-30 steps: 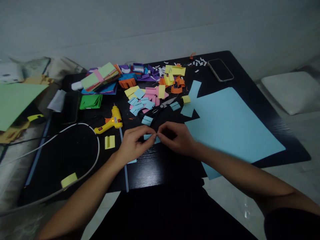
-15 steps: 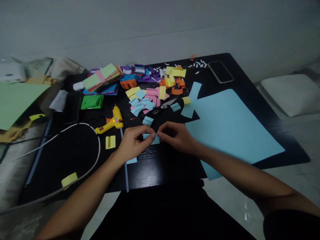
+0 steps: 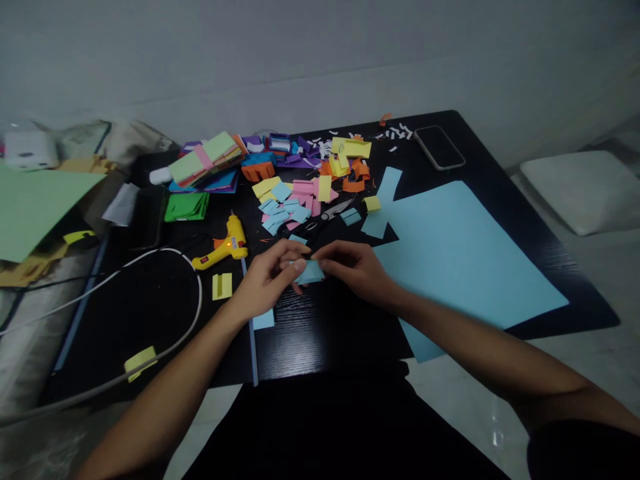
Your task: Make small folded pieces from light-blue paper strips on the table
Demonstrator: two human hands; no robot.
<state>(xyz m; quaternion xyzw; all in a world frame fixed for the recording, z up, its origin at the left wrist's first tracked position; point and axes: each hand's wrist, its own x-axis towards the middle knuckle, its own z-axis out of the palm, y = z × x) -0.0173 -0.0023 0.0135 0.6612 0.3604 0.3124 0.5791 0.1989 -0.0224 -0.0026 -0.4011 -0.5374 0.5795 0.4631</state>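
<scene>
We pinched a blue slip (image 3: 311, 273) between left hand (image 3: 270, 277) and right hand (image 3: 359, 270), its folding seemingly unfinished. Folded pieces (image 3: 301, 214) lay farther off; the right-side sheet (image 3: 470, 253) lay flat.

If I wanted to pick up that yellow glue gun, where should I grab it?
Probably by the handle, coming from the left: the glue gun lies flat, with its handle sticking out that way. I'd avoid the nozzle, which points toward the wall; the lit orange light suggests it may be hot. Leave the long stick at its rear clear too.
</scene>
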